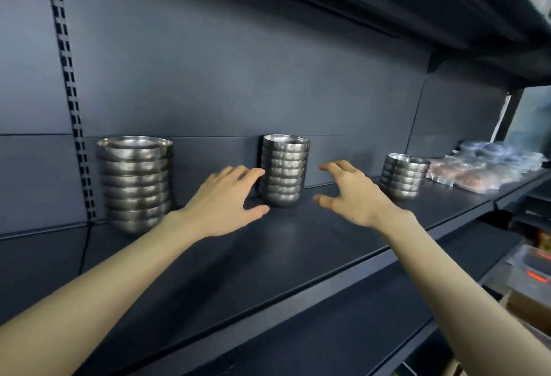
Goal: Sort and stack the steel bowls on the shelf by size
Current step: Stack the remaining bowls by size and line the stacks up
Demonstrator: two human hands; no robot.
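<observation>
Three stacks of steel bowls stand on a dark shelf (298,241). The stack of large bowls (135,185) is at the left, the stack of medium bowls (284,170) in the middle, the stack of small bowls (402,176) at the right. My left hand (226,199) is spread open just left of the medium stack, its fingertips at or close to the stack's side. My right hand (348,194) hovers open to the right of that stack, fingers spread and a gap between them and the bowls. Neither hand holds anything.
Plastic-wrapped packets (477,167) lie on the shelf to the right of the small stack. An upper shelf (387,3) overhangs the bowls. A slotted upright (71,92) runs down the back panel at the left. Boxes and containers (533,271) sit lower right.
</observation>
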